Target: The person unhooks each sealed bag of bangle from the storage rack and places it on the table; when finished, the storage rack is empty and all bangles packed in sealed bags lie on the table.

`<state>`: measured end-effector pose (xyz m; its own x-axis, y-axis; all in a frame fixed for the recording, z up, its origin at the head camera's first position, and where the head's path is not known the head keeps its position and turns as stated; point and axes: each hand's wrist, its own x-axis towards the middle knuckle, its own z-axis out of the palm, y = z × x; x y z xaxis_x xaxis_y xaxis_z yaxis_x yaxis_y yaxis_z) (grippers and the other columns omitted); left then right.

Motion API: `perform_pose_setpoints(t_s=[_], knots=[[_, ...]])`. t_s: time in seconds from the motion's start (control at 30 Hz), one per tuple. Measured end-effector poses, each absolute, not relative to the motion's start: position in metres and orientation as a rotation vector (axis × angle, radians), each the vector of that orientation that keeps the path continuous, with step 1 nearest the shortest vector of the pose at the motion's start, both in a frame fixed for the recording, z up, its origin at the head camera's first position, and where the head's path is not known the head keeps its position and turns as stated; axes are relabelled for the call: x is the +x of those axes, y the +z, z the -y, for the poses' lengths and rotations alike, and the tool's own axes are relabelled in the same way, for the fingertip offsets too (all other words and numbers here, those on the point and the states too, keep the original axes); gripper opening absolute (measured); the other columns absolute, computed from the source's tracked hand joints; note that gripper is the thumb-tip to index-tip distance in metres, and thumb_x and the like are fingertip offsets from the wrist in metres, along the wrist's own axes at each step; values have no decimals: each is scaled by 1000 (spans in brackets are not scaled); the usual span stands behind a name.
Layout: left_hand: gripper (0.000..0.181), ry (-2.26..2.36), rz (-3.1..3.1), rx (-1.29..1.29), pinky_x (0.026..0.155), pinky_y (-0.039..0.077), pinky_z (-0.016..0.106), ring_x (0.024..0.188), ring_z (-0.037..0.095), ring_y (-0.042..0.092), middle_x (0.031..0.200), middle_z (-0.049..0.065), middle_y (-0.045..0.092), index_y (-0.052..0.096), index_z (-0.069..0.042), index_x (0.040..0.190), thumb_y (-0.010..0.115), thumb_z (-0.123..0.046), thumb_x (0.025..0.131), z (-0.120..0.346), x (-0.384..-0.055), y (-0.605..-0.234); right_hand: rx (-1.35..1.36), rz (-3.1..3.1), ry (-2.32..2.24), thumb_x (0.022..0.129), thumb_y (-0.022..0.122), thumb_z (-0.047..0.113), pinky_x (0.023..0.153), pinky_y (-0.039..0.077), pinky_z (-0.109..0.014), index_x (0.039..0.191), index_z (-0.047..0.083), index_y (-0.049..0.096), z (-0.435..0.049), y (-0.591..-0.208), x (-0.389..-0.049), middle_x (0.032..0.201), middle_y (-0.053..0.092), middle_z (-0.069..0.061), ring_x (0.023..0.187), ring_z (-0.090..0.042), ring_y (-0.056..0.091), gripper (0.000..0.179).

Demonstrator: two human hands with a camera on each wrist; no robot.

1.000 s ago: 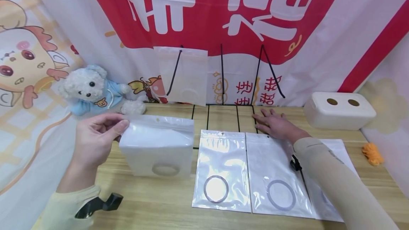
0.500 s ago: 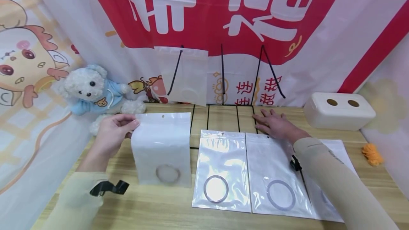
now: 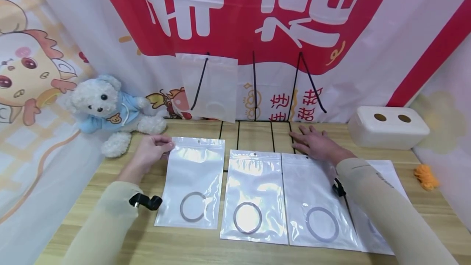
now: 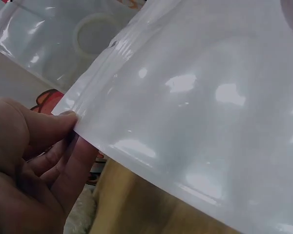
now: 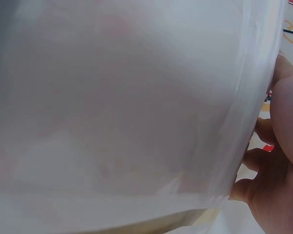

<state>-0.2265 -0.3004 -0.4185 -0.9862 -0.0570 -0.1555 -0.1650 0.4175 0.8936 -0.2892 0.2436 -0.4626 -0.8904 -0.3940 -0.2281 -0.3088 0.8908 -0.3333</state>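
At the table's left, my left hand (image 3: 149,152) pinches the top left corner of a white zip-lock bag (image 3: 189,171) between thumb and fingers. A ring shape shows in the bag's lower part. The left wrist view shows the thumb (image 4: 58,124) on the zip-edge corner. To its right lie a second bag with a ring (image 3: 257,183), a third bag (image 3: 299,191) and a partly covered bag (image 3: 386,171) under my right forearm. My right hand (image 3: 316,144) rests, fingers spread, on the table at the third bag's top edge; the right wrist view shows a bag beside it.
Black hooks (image 3: 254,81) stick out at the back; a white bag (image 3: 215,89) hangs from the left one. A white teddy bear in blue (image 3: 114,113) sits back left. A white box with two holes (image 3: 390,130) and an orange tuft (image 3: 427,177) are at right.
My left hand has moved right with the bag's corner; the bag, bent over before, now lies flatter, in line beside the others. The right hand has stayed in place.
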Motion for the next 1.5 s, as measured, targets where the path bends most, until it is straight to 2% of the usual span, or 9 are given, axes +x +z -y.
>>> perform_pose_setpoints(t_s=[0.23, 0.37, 0.67, 1.0, 1.5], knots=[[32, 1582, -2539, -251, 78, 66, 27, 82, 5, 69, 104, 9, 77, 65, 13, 132, 67, -5, 106, 300, -231, -433, -520, -2760, -416, 114, 47, 51, 124, -3, -85, 170, 25, 36, -243, -462, -291, 180, 13, -26, 163, -60, 1, 62], [31, 1552, -2526, -249, 77, 66, 24, 83, 5, 69, 109, 15, 77, 66, 14, 130, 66, -6, 107, 298, -231, -439, -527, -2759, -416, 114, 47, 52, 123, -4, -85, 170, 25, 36, -243, -462, -290, 179, 13, -27, 163, -61, 1, 63], [34, 1552, -2504, -252, 78, 66, 24, 84, 3, 71, 111, 15, 79, 67, 15, 131, 69, -7, 106, 297, -232, -455, -545, -2765, -403, 114, 47, 51, 123, -2, -86, 170, 24, 36, -242, -462, -290, 179, 13, -27, 162, -61, 2, 62], [35, 1506, -2509, -322, 81, 66, 23, 90, 6, 73, 131, 26, 74, 69, 11, 135, 69, -10, 106, 295, -232, -455, -543, -2764, -415, 114, 47, 50, 123, -2, -86, 170, 24, 36, -242, -462, -290, 179, 12, -27, 162, -61, 2, 62], [33, 1467, -2541, -319, 80, 66, 25, 87, 7, 74, 122, 23, 77, 72, 10, 130, 71, -12, 105, 291, -231, -452, -521, -2761, -417, 114, 48, 50, 124, -3, -85, 170, 25, 36, -242, -462, -289, 180, 12, -26, 163, -60, 0, 62]])
